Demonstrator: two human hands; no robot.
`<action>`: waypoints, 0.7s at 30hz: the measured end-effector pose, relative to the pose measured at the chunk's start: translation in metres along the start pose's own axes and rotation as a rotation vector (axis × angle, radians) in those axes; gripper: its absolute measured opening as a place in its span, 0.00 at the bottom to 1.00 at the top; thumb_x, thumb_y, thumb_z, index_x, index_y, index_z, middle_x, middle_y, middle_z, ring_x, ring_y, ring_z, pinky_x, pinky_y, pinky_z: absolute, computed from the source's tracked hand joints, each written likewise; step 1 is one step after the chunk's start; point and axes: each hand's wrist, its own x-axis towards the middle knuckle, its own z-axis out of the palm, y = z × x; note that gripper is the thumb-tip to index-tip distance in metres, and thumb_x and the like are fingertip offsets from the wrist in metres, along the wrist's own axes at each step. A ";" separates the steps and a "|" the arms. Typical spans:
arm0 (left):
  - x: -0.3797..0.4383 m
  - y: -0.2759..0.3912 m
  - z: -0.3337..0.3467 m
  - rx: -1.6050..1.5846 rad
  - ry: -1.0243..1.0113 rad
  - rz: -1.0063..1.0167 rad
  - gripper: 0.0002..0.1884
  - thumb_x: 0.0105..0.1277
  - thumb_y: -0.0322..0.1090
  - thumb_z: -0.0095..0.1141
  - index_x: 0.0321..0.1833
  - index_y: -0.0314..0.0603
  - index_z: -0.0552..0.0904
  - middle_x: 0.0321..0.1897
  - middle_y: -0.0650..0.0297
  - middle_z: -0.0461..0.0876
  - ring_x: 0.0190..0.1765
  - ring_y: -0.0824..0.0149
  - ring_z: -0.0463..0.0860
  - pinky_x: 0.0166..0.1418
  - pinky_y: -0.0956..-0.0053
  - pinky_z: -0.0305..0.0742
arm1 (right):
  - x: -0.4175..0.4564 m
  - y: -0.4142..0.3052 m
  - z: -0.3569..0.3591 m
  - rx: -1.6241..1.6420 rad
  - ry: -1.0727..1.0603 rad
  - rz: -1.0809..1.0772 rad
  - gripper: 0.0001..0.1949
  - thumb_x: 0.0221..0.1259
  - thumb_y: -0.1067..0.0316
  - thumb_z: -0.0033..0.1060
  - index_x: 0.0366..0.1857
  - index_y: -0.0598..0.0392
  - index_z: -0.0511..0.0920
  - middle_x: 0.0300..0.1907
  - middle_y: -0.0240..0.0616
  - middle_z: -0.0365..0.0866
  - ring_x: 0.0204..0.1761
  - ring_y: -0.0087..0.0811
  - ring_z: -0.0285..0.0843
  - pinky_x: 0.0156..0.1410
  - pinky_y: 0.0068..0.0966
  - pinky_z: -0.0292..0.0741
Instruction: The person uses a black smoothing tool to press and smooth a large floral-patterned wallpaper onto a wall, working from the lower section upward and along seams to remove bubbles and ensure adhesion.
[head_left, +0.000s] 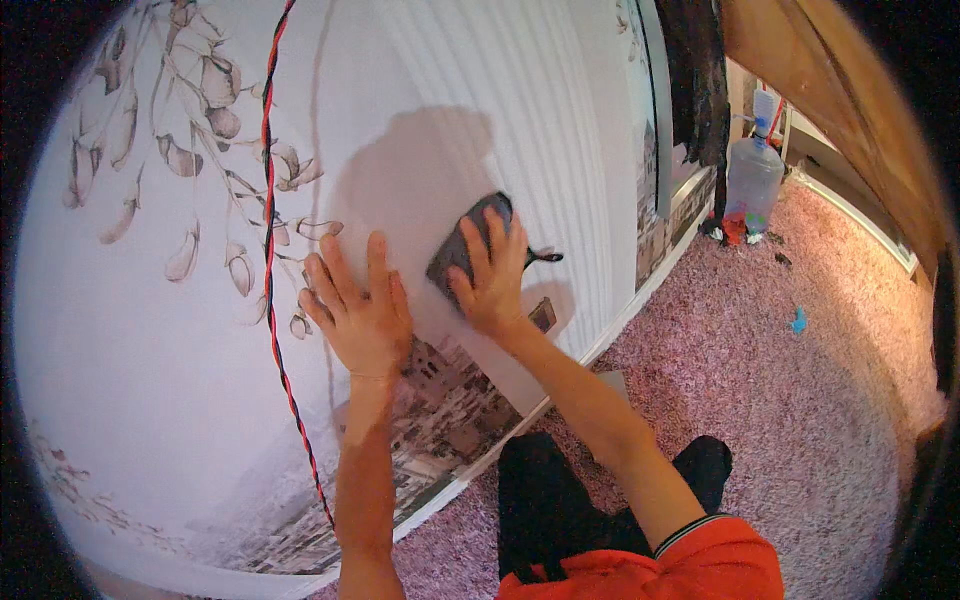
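My right hand (491, 277) presses a dark grey pad (452, 259) flat against the wall, fingers spread across its face. A short black loop (547, 256) sticks out from the pad's right side. To the left, my left hand (361, 311) rests palm down on the wall with its fingers apart and nothing held. The wall covering (187, 390) is pale, printed with drooping buds and a row of buildings low down. My shadow falls on it around both hands.
A twisted red and black cord (270, 225) hangs left of my left hand. White skirting (630, 304) meets a pink shaggy carpet (750, 360). Right of the wall stand a large clear water bottle (754, 172) with a pump and brown wooden furniture (832, 67). A blue scrap (799, 321) lies on the carpet.
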 end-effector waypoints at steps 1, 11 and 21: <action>0.001 0.001 0.001 0.005 0.009 -0.002 0.31 0.79 0.48 0.58 0.85 0.69 0.70 0.89 0.46 0.56 0.85 0.33 0.59 0.78 0.26 0.59 | -0.008 -0.010 0.002 0.010 -0.003 0.000 0.34 0.67 0.50 0.69 0.77 0.45 0.75 0.84 0.52 0.59 0.83 0.75 0.49 0.79 0.77 0.50; 0.002 0.006 -0.008 0.054 0.006 0.012 0.30 0.78 0.47 0.59 0.82 0.66 0.74 0.87 0.45 0.60 0.83 0.31 0.62 0.81 0.29 0.55 | -0.017 -0.012 0.002 0.097 0.087 0.020 0.33 0.64 0.52 0.70 0.76 0.44 0.76 0.81 0.50 0.63 0.82 0.74 0.53 0.77 0.77 0.54; 0.001 0.001 -0.001 0.076 0.062 0.043 0.29 0.79 0.48 0.58 0.82 0.65 0.75 0.86 0.44 0.62 0.83 0.31 0.63 0.79 0.29 0.58 | -0.054 -0.039 0.005 0.087 -0.032 0.002 0.35 0.64 0.40 0.72 0.76 0.37 0.77 0.80 0.46 0.67 0.84 0.69 0.53 0.81 0.78 0.52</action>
